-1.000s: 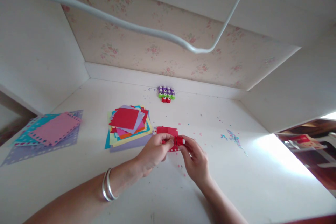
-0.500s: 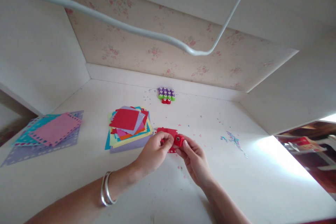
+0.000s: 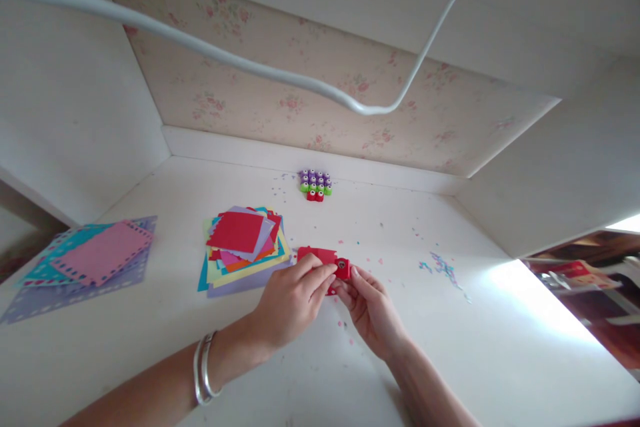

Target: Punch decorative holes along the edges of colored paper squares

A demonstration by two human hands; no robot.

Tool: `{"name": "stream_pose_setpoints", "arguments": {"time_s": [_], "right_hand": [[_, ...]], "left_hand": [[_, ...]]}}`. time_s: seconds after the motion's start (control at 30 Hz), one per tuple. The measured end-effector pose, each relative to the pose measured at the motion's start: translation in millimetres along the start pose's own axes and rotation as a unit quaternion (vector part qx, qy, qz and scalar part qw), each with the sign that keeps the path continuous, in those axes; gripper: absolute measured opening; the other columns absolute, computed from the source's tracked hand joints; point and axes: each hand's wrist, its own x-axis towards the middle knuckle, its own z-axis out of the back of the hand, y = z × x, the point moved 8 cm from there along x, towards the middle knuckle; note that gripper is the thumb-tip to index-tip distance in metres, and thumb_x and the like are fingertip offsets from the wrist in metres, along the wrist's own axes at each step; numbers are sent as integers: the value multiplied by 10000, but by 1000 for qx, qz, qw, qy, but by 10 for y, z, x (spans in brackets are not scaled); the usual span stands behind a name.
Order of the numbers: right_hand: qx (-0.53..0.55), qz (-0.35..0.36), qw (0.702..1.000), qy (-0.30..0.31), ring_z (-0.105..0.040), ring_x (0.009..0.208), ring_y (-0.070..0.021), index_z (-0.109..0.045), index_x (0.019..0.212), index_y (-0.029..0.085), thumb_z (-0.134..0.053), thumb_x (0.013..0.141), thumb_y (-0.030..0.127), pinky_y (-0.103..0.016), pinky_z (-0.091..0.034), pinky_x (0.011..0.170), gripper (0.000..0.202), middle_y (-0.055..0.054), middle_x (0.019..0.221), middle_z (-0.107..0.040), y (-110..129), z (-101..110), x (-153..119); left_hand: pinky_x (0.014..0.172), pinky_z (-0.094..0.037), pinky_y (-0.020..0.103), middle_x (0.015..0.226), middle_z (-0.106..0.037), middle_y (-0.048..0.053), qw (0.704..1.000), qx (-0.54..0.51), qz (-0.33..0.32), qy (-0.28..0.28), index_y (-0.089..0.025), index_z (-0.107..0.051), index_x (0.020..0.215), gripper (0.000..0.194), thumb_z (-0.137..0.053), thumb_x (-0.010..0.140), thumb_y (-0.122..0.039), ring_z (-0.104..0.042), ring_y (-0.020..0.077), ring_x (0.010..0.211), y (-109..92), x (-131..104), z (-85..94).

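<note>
My right hand point(image 3: 374, 307) holds a small red craft punch point(image 3: 343, 268) between thumb and fingers, its round opening facing up toward me. My left hand point(image 3: 293, 297) is closed, the fingertips pressed together and reaching to the punch's left side. What those fingertips hold, if anything, is hidden. Beneath both hands lies a red sheet of paper point(image 3: 316, 254) with notches along its edge; the left hand covers much of it.
Several purple, green and red punches point(image 3: 316, 185) stand grouped near the back wall. Left of my hands is a stack of coloured paper point(image 3: 240, 232); farther left lie punched sheets point(image 3: 103, 252). Paper bits point(image 3: 445, 267) are scattered at right. A white cable point(image 3: 300, 83) hangs across the foreground.
The left fingers have straightened and moved right, onto the side of the punch. The right hand still holds the punch in nearly the same place. The view has shifted slightly.
</note>
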Motion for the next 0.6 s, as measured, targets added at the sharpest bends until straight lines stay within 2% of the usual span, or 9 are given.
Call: {"name": "stream_pose_setpoints", "arguments": {"time_s": [0.17,0.27,0.43,0.6], "right_hand": [[-20,-4,1000,8,-713,804,-106,-725,1012,157,-704,861,312,-160,-556,753,217,-68,932,-760,-20,-17,3],[-29,2,1000,6,-707,791,-101,-727,1001,162,-710,856,319,-165,-555,751,215,-58,924,-757,-26,-11,4],[-48,6,999,3,-687,778,-91,-728,1020,183,-714,851,328,-172,-547,750,223,-38,946,-745,-32,-6,2],[-57,14,998,14,-677,826,-104,-722,1059,186,-700,860,342,-188,-543,775,254,-52,1023,-732,-17,-35,0]], "left_hand": [[667,-540,257,955,-603,41,997,64,-19,48,-222,-543,1295,340,-465,966,-188,-616,134,761,35,-42,-79],[608,-528,256,934,-583,33,993,100,-26,65,-245,-536,1304,371,-470,948,-162,-603,135,714,44,-49,-106],[613,-523,259,919,-569,29,992,102,-23,64,-243,-584,1207,302,-460,946,-155,-601,141,721,22,-18,-76],[685,-531,271,920,-568,32,998,43,14,44,-206,-605,1055,198,-424,978,-179,-604,141,762,37,25,5]]}}
